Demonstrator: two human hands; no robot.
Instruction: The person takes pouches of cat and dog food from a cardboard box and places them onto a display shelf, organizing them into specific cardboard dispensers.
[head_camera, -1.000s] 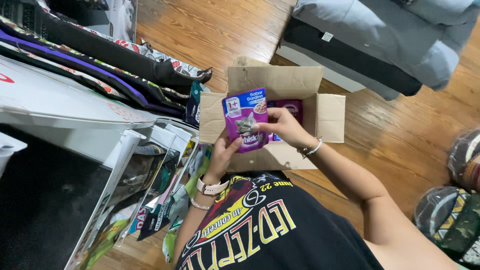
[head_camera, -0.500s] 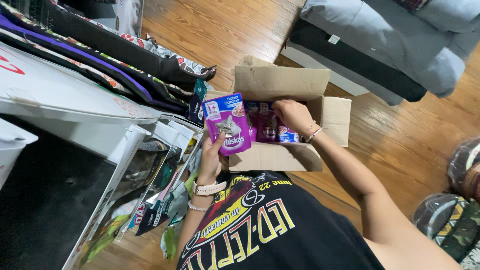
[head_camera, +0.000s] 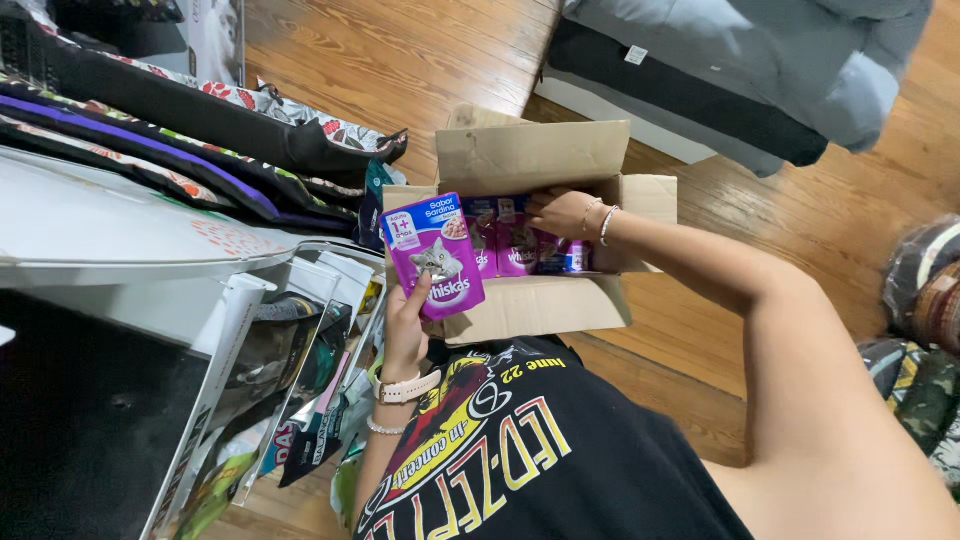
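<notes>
Holding one purple pouch (head_camera: 435, 255) upright in the left hand (head_camera: 405, 330) beside the open cardboard box (head_camera: 540, 300), the person does best keeping that grip firm while the right hand (head_camera: 560, 212) closes on the pouches inside (head_camera: 510, 250), lifting them straight up.

Home living room, wood floor (head_camera: 400, 60), grey sofa (head_camera: 740, 70) (cushioned)
</notes>
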